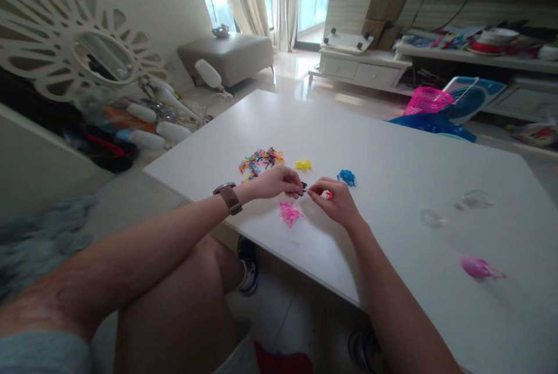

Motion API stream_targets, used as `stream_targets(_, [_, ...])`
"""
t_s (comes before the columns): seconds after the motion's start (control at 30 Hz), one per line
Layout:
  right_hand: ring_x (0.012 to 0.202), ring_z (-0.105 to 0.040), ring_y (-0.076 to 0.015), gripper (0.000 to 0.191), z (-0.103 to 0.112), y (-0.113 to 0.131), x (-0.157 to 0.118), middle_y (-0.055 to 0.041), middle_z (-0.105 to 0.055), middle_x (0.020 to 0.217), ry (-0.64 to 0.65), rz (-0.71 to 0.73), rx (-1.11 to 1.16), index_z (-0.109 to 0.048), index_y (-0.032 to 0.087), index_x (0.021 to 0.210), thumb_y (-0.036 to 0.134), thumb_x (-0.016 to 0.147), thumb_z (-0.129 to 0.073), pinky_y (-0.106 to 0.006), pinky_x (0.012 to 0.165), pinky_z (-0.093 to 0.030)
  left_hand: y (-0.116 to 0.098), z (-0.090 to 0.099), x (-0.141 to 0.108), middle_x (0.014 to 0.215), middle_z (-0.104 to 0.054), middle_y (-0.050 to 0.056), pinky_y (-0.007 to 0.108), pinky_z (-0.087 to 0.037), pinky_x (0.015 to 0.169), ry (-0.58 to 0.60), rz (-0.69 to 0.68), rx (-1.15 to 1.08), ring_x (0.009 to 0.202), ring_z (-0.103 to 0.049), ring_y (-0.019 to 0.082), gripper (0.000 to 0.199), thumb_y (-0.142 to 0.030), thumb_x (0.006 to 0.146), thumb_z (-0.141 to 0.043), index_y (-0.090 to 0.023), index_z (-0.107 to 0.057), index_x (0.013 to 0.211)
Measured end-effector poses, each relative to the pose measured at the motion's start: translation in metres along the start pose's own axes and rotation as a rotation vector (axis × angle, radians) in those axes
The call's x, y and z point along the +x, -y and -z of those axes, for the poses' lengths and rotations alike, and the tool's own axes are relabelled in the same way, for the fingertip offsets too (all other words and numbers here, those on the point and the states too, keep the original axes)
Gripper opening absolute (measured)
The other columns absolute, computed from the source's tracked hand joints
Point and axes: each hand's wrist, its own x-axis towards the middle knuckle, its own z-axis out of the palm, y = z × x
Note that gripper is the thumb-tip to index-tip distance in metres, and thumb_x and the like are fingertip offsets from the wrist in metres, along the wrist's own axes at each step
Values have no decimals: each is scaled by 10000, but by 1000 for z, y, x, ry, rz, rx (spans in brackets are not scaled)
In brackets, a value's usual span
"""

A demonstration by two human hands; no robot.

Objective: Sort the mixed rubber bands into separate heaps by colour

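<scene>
My left hand [281, 181], with a brown-strapped watch on its wrist, is closed with its fingertips pinched together. Facing it, my right hand [335, 198] also pinches, and the fingertips of both almost meet over the table; what they hold is too small to make out. A small black pile [304, 186] shows between them. Just in front lies a heap of pink bands [290, 214]. Behind my left hand is a mixed heap of coloured bands [261, 160]. Yellow pieces [303, 165] and blue pieces [347, 177] sit farther back. Red pieces [328, 194] are partly hidden by my right hand.
The white table [392, 188] carries a clear plastic item [473, 201] and a pink object [479, 268] on the right. Beyond it are a pink basket [427, 100] and a TV cabinet [357, 69]. A disassembled fan or lamp-like clutter [152, 118] lies left.
</scene>
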Motion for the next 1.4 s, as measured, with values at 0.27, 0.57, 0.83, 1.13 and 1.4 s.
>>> stream_targets(0.27, [704,-590,-180,187,20,-5,-1,-29,-637,724,-126,-59,8,-638,211,683,284,855,-631,-317,695,-457,-2,7,3,761,-753,81,247,-561,693,-1,-25,85,699,-707,145,78,-192,792,-740,-115,-730,789])
stream_targets(0.57, [679,-597,-164,143,10,-4,-1,-22,-655,721,-11,-24,58,-667,201,711,244,845,-640,-298,662,-451,1,2,6,707,-738,61,226,-548,664,75,-18,76,669,-696,138,125,-244,784,-758,-122,-746,809])
stream_targets(0.83, [717,-620,-148,140,-5,0,-5,-31,-679,788,233,12,37,-734,196,787,218,882,-634,-269,680,-473,-6,39,-9,862,-765,94,260,-565,704,-145,112,29,698,-697,134,222,-253,787,-757,-118,-771,963])
stream_targets(1.13, [717,-620,-138,132,-14,-6,-8,-28,-698,858,336,3,-62,-781,228,829,159,824,-669,-262,685,-483,4,103,-41,862,-732,71,263,-551,700,-674,176,-169,692,-680,129,247,-250,684,-775,-138,-723,898])
stream_targets(1.4, [704,-612,-140,123,-12,-5,-8,-35,-691,830,270,0,-113,-765,210,874,285,874,-666,-264,667,-461,23,110,-48,680,-712,64,231,-493,590,-544,320,150,634,-651,148,282,-329,564,-852,-144,-750,752])
